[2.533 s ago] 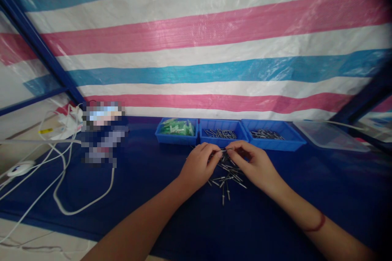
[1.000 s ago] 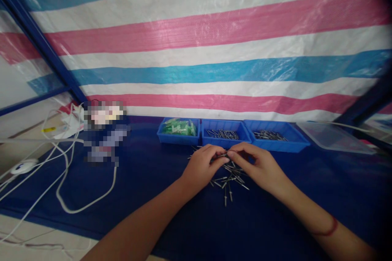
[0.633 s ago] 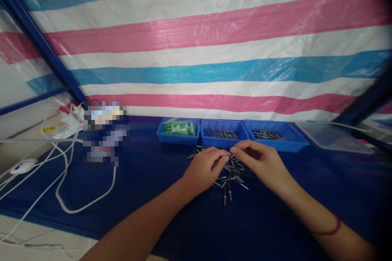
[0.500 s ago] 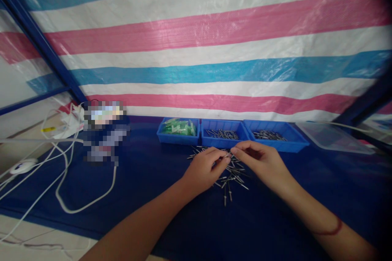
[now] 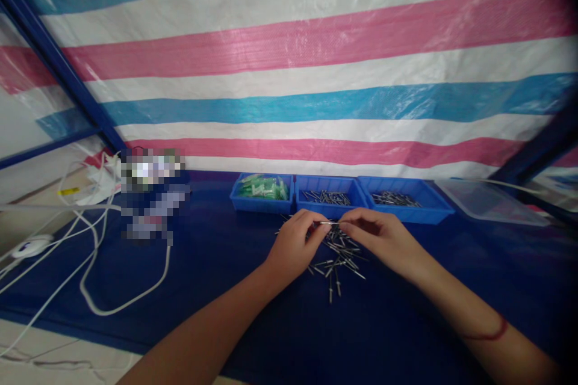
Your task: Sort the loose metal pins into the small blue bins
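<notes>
A thin silvery pop rivet (image 5: pixel 333 223) lies level between my two hands, just over a loose pile of pop rivets (image 5: pixel 339 248). My left hand (image 5: pixel 295 243) pinches one end of it between thumb and forefinger. At the other end, the thumb and fingertips of my right hand (image 5: pixel 382 237) are closed on it. My fingers cover part of the rivet and part of the pile. Two rivets (image 5: pixel 334 290) lie apart at the pile's near side. Behind my hands, the middle blue bin (image 5: pixel 302 207) and the right blue bin (image 5: pixel 433 212) hold more rivets.
The left blue bin (image 5: pixel 239 204) contains green-and-white packets (image 5: pixel 266 186). A clear plastic lid (image 5: pixel 492 201) lies at the right. White cables (image 5: pixel 97 289) and a white mouse-like device (image 5: pixel 34 245) are at the left, near a blurred-out patch (image 5: pixel 156 207). A striped tarp (image 5: pixel 289 60) hangs behind.
My fingertips have spread slightly apart, my left hand shifting a little left. More of the rivet between them now shows, and it lies more level.
</notes>
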Action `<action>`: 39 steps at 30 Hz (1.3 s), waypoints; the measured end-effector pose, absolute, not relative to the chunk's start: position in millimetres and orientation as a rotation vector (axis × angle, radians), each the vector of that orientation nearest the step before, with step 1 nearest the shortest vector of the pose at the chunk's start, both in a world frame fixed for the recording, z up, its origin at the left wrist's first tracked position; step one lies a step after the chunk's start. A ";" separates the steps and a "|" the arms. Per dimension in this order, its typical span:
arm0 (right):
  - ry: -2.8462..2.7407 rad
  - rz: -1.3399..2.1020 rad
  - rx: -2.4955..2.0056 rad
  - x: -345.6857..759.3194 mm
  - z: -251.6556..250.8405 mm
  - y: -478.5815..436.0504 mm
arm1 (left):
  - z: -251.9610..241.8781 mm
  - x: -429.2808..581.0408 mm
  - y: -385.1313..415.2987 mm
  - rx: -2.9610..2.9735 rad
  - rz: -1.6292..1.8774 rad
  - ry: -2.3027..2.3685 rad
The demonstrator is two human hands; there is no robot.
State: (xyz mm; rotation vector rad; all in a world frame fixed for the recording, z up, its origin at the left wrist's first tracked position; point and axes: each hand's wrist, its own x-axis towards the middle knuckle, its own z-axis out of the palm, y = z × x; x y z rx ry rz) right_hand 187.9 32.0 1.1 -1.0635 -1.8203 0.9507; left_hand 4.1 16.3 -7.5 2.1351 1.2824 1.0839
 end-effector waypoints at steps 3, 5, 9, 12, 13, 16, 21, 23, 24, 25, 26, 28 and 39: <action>-1.874 0.857 -1.122 199.9 5.0 40.7 | -8.6 3.1 16.5 2.187 1.064 1.303; -1.803 0.660 -1.220 216.1 7.8 49.7 | -9.8 2.6 16.7 2.245 1.029 1.313; -1.619 0.091 -1.597 261.9 7.5 69.7 | -12.1 1.9 17.9 2.372 0.916 1.276; -1.661 -0.214 -1.799 290.5 -1.3 80.6 | -13.0 1.6 17.0 2.448 0.831 1.274; -1.684 -0.293 -1.830 296.3 -4.9 82.9 | -13.2 1.6 16.1 2.472 0.797 1.291; -1.734 -0.427 -1.864 300.9 -11.7 85.7 | -12.9 1.7 12.7 2.534 0.680 1.338; -1.751 -0.377 -1.755 280.4 -4.0 81.1 | -11.0 1.4 11.4 2.585 0.555 1.347; -1.809 -0.383 -1.612 267.4 -0.3 76.7 | -10.3 1.1 12.2 2.593 0.531 1.350; -1.847 -0.377 -1.538 260.3 0.7 73.8 | -10.0 1.0 12.6 2.597 0.523 1.353; -1.879 -0.359 -1.474 252.9 1.2 70.5 | -9.9 1.0 12.8 2.601 0.519 1.358; -1.911 -0.328 -1.417 245.3 1.4 66.8 | -9.8 1.1 12.9 2.609 0.517 1.365; -1.996 -0.233 -1.306 230.2 1.5 58.3 | -10.0 1.5 12.6 2.632 0.517 1.384; -2.568 0.317 -0.965 189.2 -4.2 32.3 | -11.7 -0.6 11.9 2.709 0.477 1.435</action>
